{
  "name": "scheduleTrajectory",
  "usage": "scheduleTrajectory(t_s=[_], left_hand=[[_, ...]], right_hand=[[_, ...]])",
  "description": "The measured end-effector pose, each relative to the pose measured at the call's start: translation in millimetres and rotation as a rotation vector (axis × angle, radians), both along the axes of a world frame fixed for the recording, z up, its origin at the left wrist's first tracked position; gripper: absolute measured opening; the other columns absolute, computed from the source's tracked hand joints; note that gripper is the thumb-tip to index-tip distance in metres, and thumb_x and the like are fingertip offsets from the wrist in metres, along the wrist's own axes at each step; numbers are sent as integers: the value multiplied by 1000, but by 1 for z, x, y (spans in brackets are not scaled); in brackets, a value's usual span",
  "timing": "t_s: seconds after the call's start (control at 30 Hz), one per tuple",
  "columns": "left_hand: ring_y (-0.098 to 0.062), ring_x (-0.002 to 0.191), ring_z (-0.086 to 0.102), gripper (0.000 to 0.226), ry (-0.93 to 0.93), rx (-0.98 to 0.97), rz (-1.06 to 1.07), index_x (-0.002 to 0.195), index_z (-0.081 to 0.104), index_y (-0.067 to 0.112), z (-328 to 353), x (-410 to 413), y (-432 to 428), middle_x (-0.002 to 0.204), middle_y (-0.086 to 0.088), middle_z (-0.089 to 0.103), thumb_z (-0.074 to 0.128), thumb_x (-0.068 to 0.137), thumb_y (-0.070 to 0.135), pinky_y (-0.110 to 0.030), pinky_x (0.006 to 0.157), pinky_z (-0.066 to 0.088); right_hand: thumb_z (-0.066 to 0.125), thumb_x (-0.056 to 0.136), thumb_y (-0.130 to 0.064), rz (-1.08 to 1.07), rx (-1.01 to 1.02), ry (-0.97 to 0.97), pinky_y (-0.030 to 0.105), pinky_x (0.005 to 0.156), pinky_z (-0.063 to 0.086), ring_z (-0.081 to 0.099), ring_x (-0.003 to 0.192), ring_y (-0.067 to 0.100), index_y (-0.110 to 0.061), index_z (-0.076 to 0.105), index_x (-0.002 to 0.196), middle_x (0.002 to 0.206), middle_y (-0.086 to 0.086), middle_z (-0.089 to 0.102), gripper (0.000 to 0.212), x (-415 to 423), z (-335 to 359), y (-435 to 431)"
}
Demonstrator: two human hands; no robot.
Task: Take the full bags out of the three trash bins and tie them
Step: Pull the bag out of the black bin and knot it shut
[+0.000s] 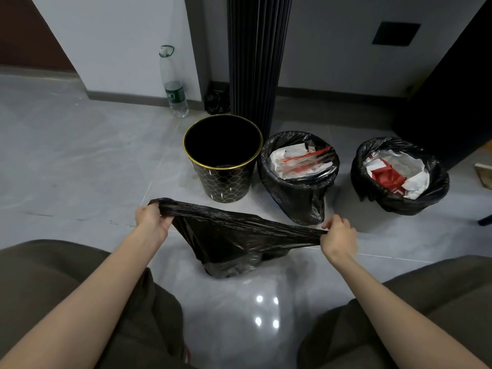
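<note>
A black trash bag (231, 243) sits on the floor between my knees, its mouth pulled into a flat band. My left hand (151, 217) grips the left end of that band and my right hand (336, 234) pinches the right end. Behind it stands a black bin with a gold rim (223, 158), with no bag inside. To its right, the middle bin (299, 174) and the right bin (399, 177) each hold a black bag full of white and red paper waste.
A plastic bottle (173, 81) stands by the wall at the back left. A small black bag (217, 102) lies beside a dark ribbed column (258, 62). A dark furniture panel (452, 89) rises at the right. My knees frame the glossy grey floor.
</note>
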State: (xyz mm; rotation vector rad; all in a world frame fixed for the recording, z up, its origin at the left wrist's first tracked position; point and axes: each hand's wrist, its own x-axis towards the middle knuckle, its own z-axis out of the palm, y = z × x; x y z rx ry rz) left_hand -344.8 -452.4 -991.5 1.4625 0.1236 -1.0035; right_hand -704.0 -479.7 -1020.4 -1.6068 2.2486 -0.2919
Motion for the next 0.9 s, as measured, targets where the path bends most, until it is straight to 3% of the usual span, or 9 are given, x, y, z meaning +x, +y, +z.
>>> scheduleTrajectory(t_s=[0.07, 0.17, 0.3, 0.4, 0.47, 0.53, 0.67, 0.8, 0.9], left_hand=[[-17, 70, 57, 15, 23, -14, -9, 90, 46, 5, 0, 0, 0, 83, -6, 54, 34, 97, 0, -31, 74, 56], [-16, 68, 55, 26, 40, -27, -71, 79, 48, 5, 3, -6, -1, 79, -7, 54, 31, 98, 0, -24, 50, 55], [-16, 67, 54, 29, 20, -4, -145, 75, 46, 5, 7, -18, -2, 77, -8, 52, 29, 98, -1, -23, 48, 53], [-16, 66, 53, 27, 45, 18, -149, 76, 45, 5, 7, -19, -3, 77, -8, 51, 30, 99, 0, -24, 45, 53], [-17, 66, 53, 28, 68, 14, -148, 76, 45, 4, 7, -18, -3, 77, -8, 51, 29, 99, 0, -23, 44, 53], [-17, 67, 53, 29, 94, 24, -149, 77, 46, 4, 7, -15, -3, 78, -8, 52, 29, 100, 2, -25, 46, 53], [-17, 69, 55, 27, 140, 45, -149, 80, 47, 6, 3, -10, -3, 81, -8, 54, 30, 101, 6, -27, 46, 54], [-18, 69, 55, 26, 155, 38, -153, 81, 46, 6, 1, -10, -2, 81, -8, 54, 30, 100, 5, -27, 62, 57], [-17, 68, 54, 27, 169, 36, -144, 80, 46, 6, 1, -8, -2, 79, -8, 53, 29, 100, 5, -28, 66, 56]], right_hand=[[49, 81, 6, 18, 3, -42, 35, 81, 41, 48, 110, 31, -17, 59, 93, 110, 9, 61, 27, 5, 1, -2], [49, 78, 2, 94, -95, -63, 39, 92, 42, 52, 109, 29, -21, 62, 91, 107, 4, 65, 30, 23, 12, -4], [55, 78, -10, 418, -205, -157, 35, 96, 39, 51, 112, 22, -20, 59, 104, 114, -1, 63, 29, 65, 29, 0], [68, 75, -47, 615, 61, -437, 38, 110, 32, 35, 134, 18, -22, 38, 137, 143, -1, 43, 74, 95, 39, 10], [73, 66, -61, 751, 162, -366, 46, 119, 16, 20, 143, 18, -24, 17, 149, 154, -1, 26, 107, 108, 34, 16], [74, 65, -61, 836, 162, -213, 46, 120, 4, 14, 146, 20, -23, 7, 151, 157, 2, 21, 116, 114, 21, 18], [68, 81, -44, 725, 73, -199, 36, 115, 22, 36, 134, 24, -17, 26, 148, 142, 5, 45, 84, 124, -3, 16], [58, 90, -22, 677, -55, -261, 27, 84, 41, 57, 105, 22, -18, 68, 112, 104, 2, 64, 24, 137, -6, 9], [53, 88, -8, 693, -28, -338, 29, 82, 44, 59, 99, 22, -14, 68, 107, 102, 5, 66, 25, 151, -3, 8]])
